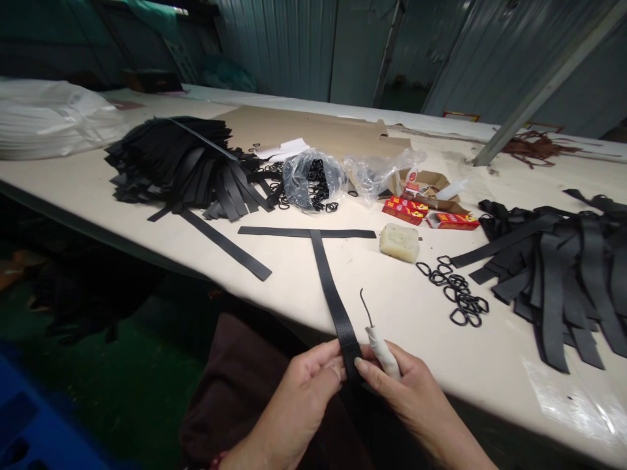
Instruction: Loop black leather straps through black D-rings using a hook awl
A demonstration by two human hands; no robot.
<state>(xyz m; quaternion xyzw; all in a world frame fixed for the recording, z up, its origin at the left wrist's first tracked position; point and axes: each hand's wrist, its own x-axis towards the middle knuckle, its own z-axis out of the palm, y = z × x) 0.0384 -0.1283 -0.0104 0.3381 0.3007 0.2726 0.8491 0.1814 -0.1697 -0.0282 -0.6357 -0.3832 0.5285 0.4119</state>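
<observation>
A black strap (330, 290) runs from the table down over its front edge into my hands. My left hand (313, 385) pinches its near end from the left. On the right side of the strap, my right hand (404, 385) grips it between thumb and fingers, and also holds a hooked awl (383, 352) with a pale wrapped handle, its thin bent tip pointing up and away. Another black strap (274, 232) lies crosswise at the far end of the held one. A third loose strap (228, 245) rests to the left.
A big bundle of black straps (166, 163) lies at the left, and more straps (553, 261) are heaped at the right. Black D-rings (460, 294) lie near a yellowish block (399, 243). Behind are a plastic bag of rings (313, 179), red boxes (404, 210) and a slanted metal pole (543, 85).
</observation>
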